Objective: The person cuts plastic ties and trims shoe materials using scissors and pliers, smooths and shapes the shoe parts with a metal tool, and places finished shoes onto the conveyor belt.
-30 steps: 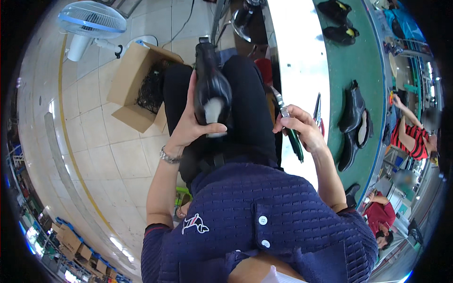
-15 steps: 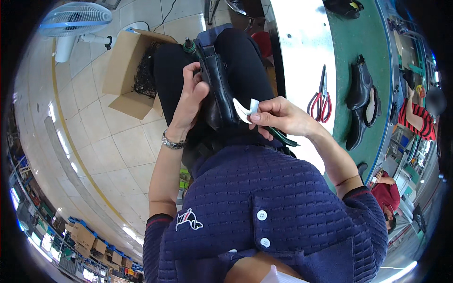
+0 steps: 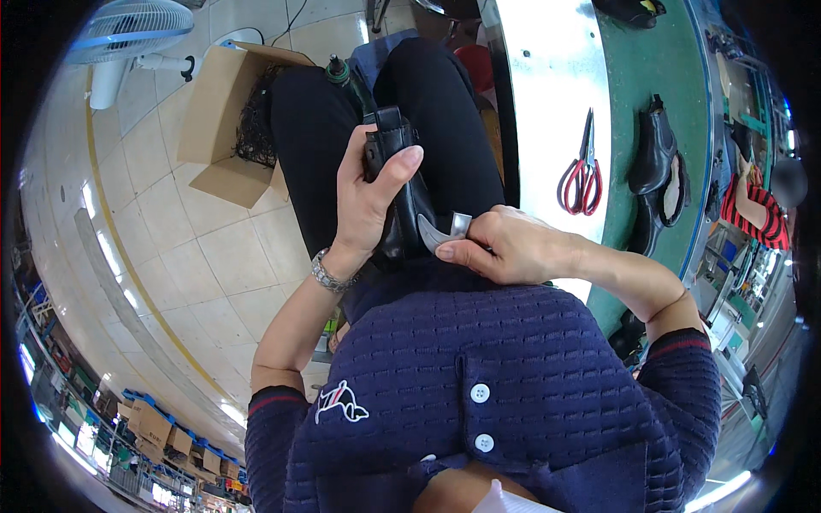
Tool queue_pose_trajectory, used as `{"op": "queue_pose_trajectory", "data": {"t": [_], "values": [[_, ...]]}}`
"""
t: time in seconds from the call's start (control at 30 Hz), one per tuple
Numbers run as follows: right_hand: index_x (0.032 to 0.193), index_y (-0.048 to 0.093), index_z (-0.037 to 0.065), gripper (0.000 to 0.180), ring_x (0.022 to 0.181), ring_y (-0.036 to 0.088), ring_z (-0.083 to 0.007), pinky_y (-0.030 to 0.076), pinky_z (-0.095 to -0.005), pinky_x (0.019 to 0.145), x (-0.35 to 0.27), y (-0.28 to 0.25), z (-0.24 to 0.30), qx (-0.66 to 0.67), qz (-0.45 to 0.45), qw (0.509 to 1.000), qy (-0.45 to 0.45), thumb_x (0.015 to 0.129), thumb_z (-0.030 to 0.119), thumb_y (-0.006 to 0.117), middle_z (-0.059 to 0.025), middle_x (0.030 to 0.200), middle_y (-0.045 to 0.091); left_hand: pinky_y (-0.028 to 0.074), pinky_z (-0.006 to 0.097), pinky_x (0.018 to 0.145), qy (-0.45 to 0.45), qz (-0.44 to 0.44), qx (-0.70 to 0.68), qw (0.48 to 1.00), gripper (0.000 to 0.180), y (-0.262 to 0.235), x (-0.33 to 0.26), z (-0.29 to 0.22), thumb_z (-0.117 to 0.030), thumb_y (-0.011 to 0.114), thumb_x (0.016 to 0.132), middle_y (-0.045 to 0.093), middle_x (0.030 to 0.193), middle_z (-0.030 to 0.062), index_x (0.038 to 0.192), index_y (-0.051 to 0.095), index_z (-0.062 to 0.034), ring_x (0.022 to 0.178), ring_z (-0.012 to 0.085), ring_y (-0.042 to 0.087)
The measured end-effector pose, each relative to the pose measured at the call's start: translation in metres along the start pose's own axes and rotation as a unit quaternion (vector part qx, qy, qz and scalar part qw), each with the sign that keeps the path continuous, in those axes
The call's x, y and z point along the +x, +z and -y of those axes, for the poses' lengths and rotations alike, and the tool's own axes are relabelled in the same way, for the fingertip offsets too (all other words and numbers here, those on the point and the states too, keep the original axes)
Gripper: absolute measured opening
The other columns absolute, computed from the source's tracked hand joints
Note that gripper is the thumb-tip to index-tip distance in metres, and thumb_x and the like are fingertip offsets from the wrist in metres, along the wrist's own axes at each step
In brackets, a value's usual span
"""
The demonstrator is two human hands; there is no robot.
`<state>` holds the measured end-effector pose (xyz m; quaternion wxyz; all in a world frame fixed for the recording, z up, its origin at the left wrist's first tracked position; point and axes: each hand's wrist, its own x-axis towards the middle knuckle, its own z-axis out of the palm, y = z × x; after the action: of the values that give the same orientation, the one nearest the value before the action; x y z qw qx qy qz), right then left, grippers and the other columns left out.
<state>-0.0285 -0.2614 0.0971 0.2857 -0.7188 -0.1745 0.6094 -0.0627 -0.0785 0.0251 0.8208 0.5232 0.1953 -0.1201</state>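
A black leather boot (image 3: 398,214) lies along my lap, its upper end pointing away from me. My left hand (image 3: 368,192) wraps around it from the left, thumb raised along its top. My right hand (image 3: 522,246) grips a small hooked knife; its curved metal blade (image 3: 434,233) points at the right side of the boot, very near or touching it, I cannot tell which. The fingers hide the knife's handle. Beyond the boot's upper end, a dark green knobbed object (image 3: 339,72) lies against my left thigh.
To my right runs a white tabletop (image 3: 552,90) with red-handled scissors (image 3: 583,171). On the green surface (image 3: 629,64) beside it stand black boots (image 3: 652,158). An open cardboard box (image 3: 205,120) with black stringy material and a fan (image 3: 128,34) are on the left. A person in striped red (image 3: 757,209) is far right.
My left hand has shifted right and closed further over the boot. The right hand has turned palm down and moved slightly toward me, still with the hooked knife.
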Motion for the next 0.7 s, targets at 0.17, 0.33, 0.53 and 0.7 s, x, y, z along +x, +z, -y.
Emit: {"op": "queue_pose_trajectory", "data": {"t": [0.17,0.33,0.53,0.7], "values": [[0.083,0.071,0.000,0.050,0.059,0.062,-0.0386,0.050,-0.0439,0.057,0.001,0.002,0.011,-0.095,-0.030,0.995,0.013,0.098,0.043,0.049,-0.0230,0.063,0.060,0.043,0.021,0.066,0.010,-0.030,0.007,0.999,0.030,0.000,0.002,0.004,-0.027,0.073,0.083,0.054,0.082,-0.0028,0.098,0.056,-0.0066,0.070,0.0043,0.049],[0.080,0.071,0.000,0.051,0.061,0.063,-0.0393,0.051,-0.0447,0.058,0.002,0.004,0.017,-0.064,-0.076,0.995,0.015,0.097,0.043,0.051,-0.0241,0.064,0.062,0.042,0.020,0.065,0.010,-0.041,0.008,0.999,0.031,-0.005,0.006,0.010,-0.028,0.073,0.083,0.054,0.082,-0.0032,0.098,0.056,-0.0062,0.071,0.0040,0.048],[0.070,0.068,-0.002,0.055,0.057,0.063,-0.0389,0.051,-0.0446,0.055,0.009,0.020,0.012,-0.098,-0.162,0.982,-0.003,0.095,0.044,0.053,-0.0236,0.061,0.061,0.041,0.020,0.067,0.016,-0.067,-0.015,0.998,0.030,-0.007,0.013,0.011,-0.029,0.073,0.084,0.055,0.083,-0.0040,0.097,0.057,-0.0068,0.072,0.0038,0.048],[0.070,0.068,0.001,0.053,0.054,0.064,-0.0308,0.051,-0.0380,0.052,0.020,0.025,0.005,-0.178,-0.266,0.946,-0.059,0.096,0.044,0.053,-0.0174,0.060,0.063,0.041,0.020,0.067,0.009,-0.058,-0.048,0.997,0.029,-0.014,0.027,0.012,-0.031,0.072,0.086,0.055,0.086,-0.0048,0.096,0.057,-0.0084,0.074,0.0032,0.048]]}}
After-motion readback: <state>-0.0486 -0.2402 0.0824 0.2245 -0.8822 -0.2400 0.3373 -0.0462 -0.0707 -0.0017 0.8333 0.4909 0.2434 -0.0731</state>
